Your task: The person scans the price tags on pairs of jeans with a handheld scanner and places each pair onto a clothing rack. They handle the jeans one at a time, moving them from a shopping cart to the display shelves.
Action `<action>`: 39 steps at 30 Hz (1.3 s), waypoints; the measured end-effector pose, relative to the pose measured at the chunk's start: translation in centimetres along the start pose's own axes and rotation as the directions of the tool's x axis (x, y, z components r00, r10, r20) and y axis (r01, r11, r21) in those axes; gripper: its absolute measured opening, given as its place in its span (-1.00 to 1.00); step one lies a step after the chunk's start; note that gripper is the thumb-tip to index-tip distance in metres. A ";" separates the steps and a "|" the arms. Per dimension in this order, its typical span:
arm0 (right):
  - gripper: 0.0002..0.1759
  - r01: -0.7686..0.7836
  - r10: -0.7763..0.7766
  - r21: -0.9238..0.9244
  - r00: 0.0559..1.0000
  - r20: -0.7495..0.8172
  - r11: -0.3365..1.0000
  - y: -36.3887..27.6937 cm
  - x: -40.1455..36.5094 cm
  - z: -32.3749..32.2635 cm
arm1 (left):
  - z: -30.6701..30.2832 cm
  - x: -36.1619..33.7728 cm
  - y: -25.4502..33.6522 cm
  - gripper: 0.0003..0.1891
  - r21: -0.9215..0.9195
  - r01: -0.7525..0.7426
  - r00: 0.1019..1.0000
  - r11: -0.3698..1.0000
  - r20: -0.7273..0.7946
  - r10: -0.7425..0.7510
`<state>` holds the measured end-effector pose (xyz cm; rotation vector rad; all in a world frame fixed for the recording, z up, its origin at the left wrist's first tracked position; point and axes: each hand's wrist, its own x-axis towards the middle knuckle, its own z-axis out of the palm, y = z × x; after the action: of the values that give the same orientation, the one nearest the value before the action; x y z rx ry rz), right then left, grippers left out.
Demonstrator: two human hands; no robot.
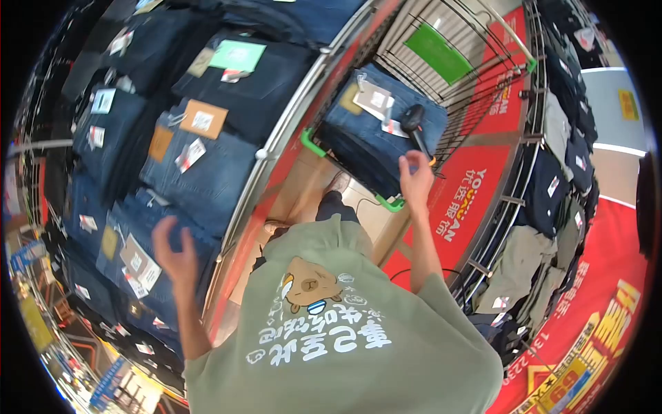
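Spreading its thumb and fingers wide, the left hand (176, 255) is over folded jeans (207, 162); rightward, the shopping cart (392, 205) carries stacked jeans (336, 114) with a black scanner (413, 121) on top; the right hand (416, 181), fingers curled, is at its handle, grip impossible to tell.

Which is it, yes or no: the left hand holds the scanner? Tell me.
No, the scanner is by the right hand, while the left hand is at the stacked jeans.
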<state>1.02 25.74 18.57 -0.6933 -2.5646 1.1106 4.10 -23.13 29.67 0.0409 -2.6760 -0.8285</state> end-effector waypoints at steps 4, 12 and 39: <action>-0.56 0.158 -0.176 -0.319 0.984 -0.029 0.935 4.0 6.5 -0.5 | 16.9 1.3 11.7 -0.63 -0.564 0.790 0.610 0.240 0.762 -0.220; -0.37 -0.013 0.090 -0.379 0.978 0.187 0.925 6.0 9.6 1.2 | 40.0 1.7 21.5 -0.21 -0.107 0.984 0.061 -0.141 0.952 -0.300; -0.43 -0.236 0.270 -0.299 0.960 0.077 0.924 5.8 9.7 2.1 | 41.9 4.2 22.4 -0.62 -0.122 0.904 -0.111 -0.409 0.858 -0.501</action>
<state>-6.27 32.98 13.36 -1.0877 -2.8314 0.8747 -11.95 17.71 10.94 2.1585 -1.4662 -2.7791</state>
